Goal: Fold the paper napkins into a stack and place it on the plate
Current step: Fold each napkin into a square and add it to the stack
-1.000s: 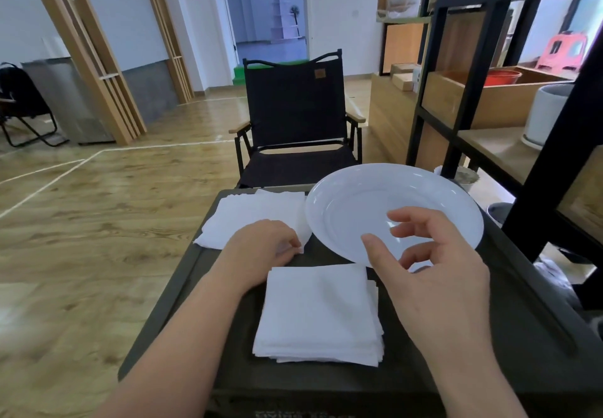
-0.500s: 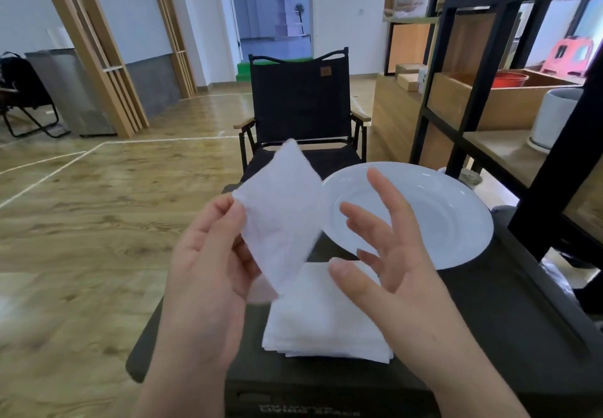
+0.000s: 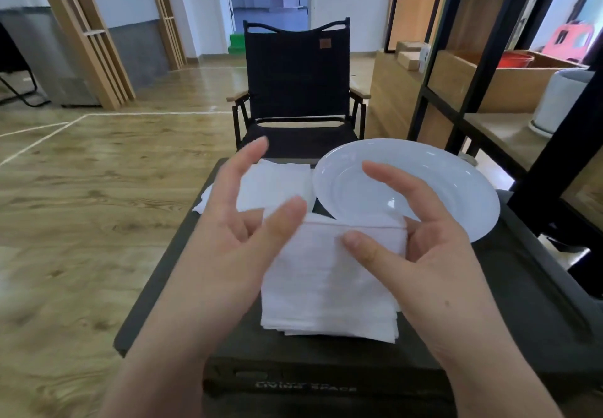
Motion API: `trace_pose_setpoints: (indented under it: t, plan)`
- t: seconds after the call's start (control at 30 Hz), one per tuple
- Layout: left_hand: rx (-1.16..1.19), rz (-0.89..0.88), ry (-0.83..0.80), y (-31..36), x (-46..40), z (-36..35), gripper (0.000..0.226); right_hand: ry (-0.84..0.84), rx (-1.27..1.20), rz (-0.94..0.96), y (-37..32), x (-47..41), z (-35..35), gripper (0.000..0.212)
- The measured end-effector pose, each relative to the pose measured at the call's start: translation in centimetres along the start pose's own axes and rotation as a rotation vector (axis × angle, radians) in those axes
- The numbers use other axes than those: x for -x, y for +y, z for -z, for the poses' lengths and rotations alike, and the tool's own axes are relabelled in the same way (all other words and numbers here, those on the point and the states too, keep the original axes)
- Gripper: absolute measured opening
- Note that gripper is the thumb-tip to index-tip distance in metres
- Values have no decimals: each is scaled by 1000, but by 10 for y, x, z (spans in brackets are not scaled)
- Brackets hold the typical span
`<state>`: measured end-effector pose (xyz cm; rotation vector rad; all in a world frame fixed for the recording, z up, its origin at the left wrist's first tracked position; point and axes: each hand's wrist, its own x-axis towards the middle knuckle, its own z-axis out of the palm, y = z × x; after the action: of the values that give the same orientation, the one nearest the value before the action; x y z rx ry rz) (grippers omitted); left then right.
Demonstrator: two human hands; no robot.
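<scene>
My left hand (image 3: 241,222) and right hand (image 3: 421,241) now pinch the napkin (image 3: 339,238), lifted moments ago, folded over the stack (image 3: 326,306) beside the empty plate (image 3: 456,189); folding continues.

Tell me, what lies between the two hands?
In the head view, a folded paper napkin, pinched between the left hand and right hand.

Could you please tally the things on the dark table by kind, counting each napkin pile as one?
Plates: 1, the white plate.
Napkin piles: 2, the unfolded napkins at the back left and the folded stack in front.
Napkins in hand: 1, the held napkin, pinched by left hand and right hand.
Total: 4.
</scene>
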<state>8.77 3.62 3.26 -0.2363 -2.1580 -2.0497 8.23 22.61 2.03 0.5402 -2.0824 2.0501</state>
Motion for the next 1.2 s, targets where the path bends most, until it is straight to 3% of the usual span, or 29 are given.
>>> trace_pose_setpoints:
  t: [0.07, 0.17, 0.27, 0.4, 0.53, 0.7, 0.77, 0.83, 0.97, 1.03, 1.13, 1.2]
  plan:
    - [-123, -120, -56, 1, 3, 1, 50, 16, 45, 32, 1, 1, 0, 56]
    - [-317, -168, 65, -3, 3, 5, 30, 42, 134, 74, 1, 2, -2, 56]
    - [-480, -183, 103, -3, 6, 10, 26, 74, 175, 82, 0, 3, -3, 54]
    - [-694, -330, 75, 2, 10, 13, 20, 85, 163, 59, -3, 3, -2, 52]
    - [-687, -433, 76, 4, 7, 13, 9, 100, 221, 60, -5, 4, 0, 49]
    - [-675, -398, 69, 7, 8, 17, 15, 21, 320, -66, -1, 2, 12, 62]
    - [-645, -396, 50, 8, 9, 17, 17, -31, 270, -90, -1, 1, 15, 47]
    - [-562, -414, 57, 9, 9, 14, 15, -71, 25, -135, -1, 0, 15, 33]
    - [-164, -201, -37, 10, 8, 5, 22, -36, -261, -235, 1, 1, 15, 34]
    - [-113, -20, -100, 1, 5, 0, 25, 25, -290, -290, 2, 0, 12, 32]
    - [-134, 225, -32, -10, 1, -5, 14, 98, -108, -381, 5, 1, 8, 12]
    - [-281, 319, -15, -17, -1, -4, 21, 123, 148, -408, 10, 1, 7, 20]
